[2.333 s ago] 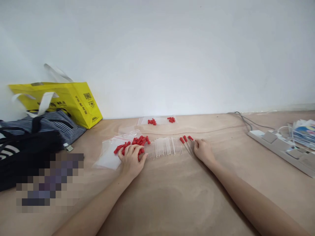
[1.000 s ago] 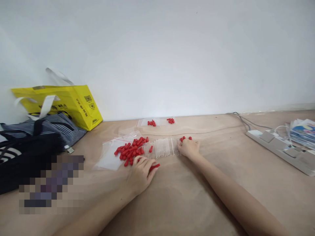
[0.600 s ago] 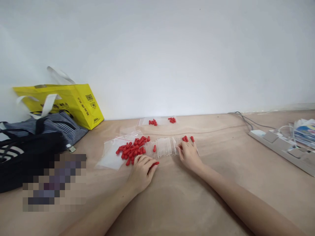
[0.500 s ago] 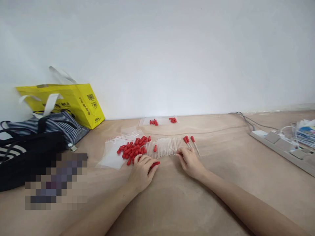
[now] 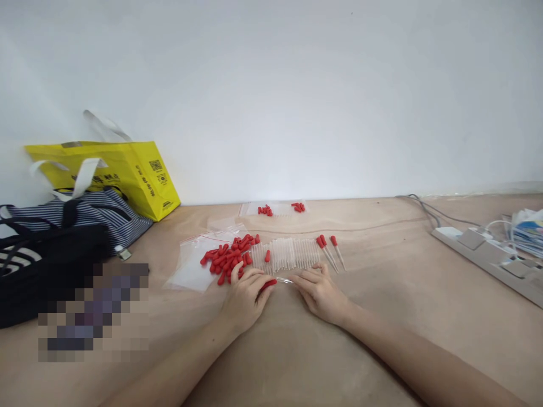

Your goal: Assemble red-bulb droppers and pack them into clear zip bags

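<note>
Tubes (image 5: 287, 254): lying rowed on the counter (image 5: 390, 282), looking light, stiff, brittle.
Held tube (image 5: 283, 280): right fingers (image 5: 302, 281) are pinching it; likely slippery, wanting a mid-barrel hold.
Bulb (image 5: 268, 284): left fingers (image 5: 256, 279) are holding it just beside the tube; probably soft, wanting a neck grip.

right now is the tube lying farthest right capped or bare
Capped: the tube has a red cap on its far end, with the pale rest of it sticking out at the near side.

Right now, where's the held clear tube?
Head view, below centre: the tube runs from the right hand toward the red bulb in the left hand.
</note>
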Available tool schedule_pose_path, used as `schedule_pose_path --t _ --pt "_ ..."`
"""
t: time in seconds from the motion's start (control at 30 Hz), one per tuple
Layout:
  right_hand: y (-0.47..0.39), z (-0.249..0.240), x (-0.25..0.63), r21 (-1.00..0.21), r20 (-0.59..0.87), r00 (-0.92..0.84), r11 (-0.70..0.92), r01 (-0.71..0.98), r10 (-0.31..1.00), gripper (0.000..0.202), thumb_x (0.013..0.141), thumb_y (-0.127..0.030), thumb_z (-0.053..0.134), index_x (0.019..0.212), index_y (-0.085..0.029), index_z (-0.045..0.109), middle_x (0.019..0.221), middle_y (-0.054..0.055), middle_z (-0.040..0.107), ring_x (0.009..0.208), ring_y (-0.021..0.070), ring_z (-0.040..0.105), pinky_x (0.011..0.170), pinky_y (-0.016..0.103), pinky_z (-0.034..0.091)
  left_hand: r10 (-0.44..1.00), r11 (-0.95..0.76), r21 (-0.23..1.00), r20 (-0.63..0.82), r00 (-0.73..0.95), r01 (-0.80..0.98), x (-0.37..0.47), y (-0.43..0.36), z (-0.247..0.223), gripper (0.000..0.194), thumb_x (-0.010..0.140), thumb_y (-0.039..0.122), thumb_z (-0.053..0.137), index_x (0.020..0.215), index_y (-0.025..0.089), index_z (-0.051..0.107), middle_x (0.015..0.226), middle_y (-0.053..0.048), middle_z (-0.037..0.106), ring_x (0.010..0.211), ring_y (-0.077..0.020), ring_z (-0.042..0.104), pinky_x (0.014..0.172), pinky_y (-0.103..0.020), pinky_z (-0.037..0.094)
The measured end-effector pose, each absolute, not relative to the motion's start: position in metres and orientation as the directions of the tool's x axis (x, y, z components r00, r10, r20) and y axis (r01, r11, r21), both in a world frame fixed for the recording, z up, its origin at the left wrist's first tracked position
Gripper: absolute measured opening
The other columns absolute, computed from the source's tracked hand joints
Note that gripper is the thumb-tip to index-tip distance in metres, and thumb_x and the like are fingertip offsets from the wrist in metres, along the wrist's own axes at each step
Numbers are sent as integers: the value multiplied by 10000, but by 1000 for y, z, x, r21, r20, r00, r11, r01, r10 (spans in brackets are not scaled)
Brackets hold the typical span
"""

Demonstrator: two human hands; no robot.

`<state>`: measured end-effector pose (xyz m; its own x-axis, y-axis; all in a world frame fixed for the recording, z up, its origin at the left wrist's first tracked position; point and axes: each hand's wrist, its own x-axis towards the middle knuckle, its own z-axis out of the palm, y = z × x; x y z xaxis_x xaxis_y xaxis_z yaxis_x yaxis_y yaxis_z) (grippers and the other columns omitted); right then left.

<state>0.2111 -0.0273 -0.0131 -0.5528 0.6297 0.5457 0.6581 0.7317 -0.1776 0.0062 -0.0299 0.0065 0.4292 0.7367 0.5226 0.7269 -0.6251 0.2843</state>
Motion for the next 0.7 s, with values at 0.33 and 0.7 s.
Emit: schedule_pose_path --t 0.33,0.7 --pt "-30 -14 210 -152 547 -571 744 651 612 242 842 -112 380 992 -190 553 771 23 605 742 120 533 801 323 252 738 -606 260 538 408 752 7 -31 9 149 800 210 464 840 222 607 775 -11 673 792 -171 587 957 -465 183" --pt "-29 -13 208 -178 553 -566 751 636 611 257 824 -79 382 994 -162 557 744 30 620 716 133 521 757 322 238 729 -614 260 550 408 745 8 -31 9 130 811 220 464 789 221 592 711 20 667 739 -162 583 936 -439 200"
